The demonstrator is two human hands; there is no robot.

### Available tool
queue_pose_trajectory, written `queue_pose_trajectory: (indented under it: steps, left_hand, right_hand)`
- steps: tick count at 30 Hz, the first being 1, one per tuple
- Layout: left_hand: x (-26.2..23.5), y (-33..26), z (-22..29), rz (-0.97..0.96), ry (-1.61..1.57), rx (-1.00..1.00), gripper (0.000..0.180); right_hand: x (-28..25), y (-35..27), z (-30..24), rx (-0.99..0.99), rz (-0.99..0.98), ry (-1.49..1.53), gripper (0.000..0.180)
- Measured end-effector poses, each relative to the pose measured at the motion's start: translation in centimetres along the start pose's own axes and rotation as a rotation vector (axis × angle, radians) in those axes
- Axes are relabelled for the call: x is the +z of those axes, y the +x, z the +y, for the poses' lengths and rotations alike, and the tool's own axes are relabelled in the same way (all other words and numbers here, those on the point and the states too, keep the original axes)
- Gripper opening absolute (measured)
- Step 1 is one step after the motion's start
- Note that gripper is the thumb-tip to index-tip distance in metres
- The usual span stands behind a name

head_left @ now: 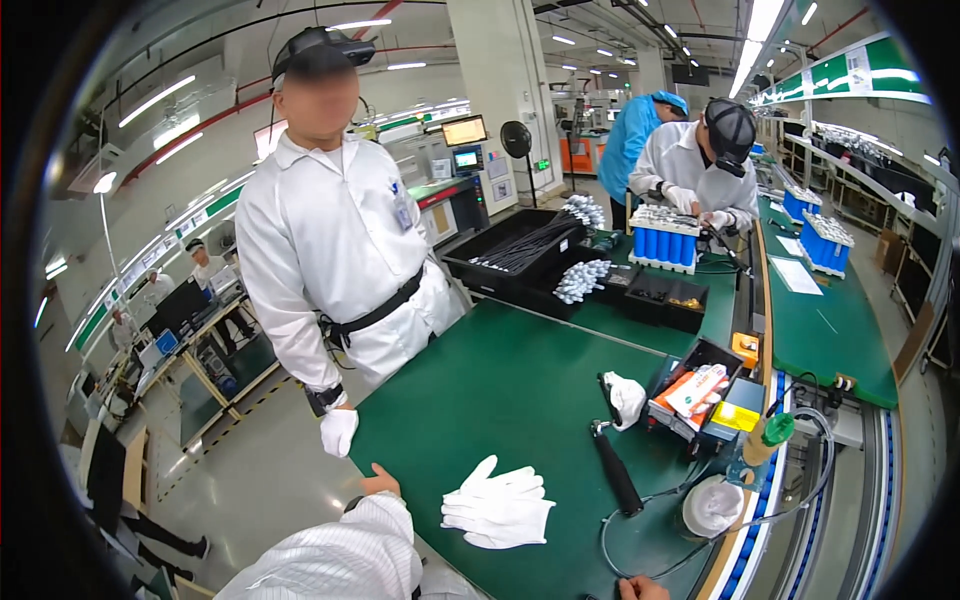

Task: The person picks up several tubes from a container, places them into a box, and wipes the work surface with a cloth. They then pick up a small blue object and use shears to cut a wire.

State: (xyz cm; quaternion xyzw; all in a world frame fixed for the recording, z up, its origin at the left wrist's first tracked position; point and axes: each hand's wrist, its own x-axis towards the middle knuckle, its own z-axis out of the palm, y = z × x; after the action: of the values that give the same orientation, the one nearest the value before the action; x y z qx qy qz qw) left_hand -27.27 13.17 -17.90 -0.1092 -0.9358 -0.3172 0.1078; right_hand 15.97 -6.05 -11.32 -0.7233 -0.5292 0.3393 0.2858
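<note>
A long green bench (520, 390) runs through a bright factory hall, green signs (850, 70) overhead. A black tray (500, 255) holds cable bundles; a small bin (700, 395) holds an orange-and-white packet. White gloves (497, 507) lie just beside the left hand (380, 483), resting at the bench edge, grip unclear; the right hand (640, 588) barely shows.

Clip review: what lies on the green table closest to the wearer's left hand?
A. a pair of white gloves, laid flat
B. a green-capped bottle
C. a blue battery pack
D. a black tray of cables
A: the pair of white gloves lies flat on the green table, just right of the left hand resting at the table's edge.
</note>
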Motion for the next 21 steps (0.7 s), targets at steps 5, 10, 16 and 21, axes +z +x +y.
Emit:
queue_pose_trajectory:
  steps: [5,10,16,21]
  left_hand:
    - [0.2,0.7,-0.1,-0.106,-0.025,-0.041,0.055]
    - [0.2,0.7,0.3,-0.163,-0.099,-0.057,0.055]
    - [5.7,2.7,-4.1,0.205,-0.087,0.056,0.051]
    - [-1.0,-1.2,0.7,0.236,-0.12,0.036,0.051]
  right_hand:
    - [0.3,0.6,-0.2,0.008,-0.023,-0.02,0.031]
    - [0.4,0.7,-0.6,-0.005,-0.001,-0.022,0.029]
    - [0.5,0.2,-0.3,-0.074,0.005,0.003,0.03]
    - [0.4,0.4,0.4,-0.009,-0.016,-0.06,0.033]
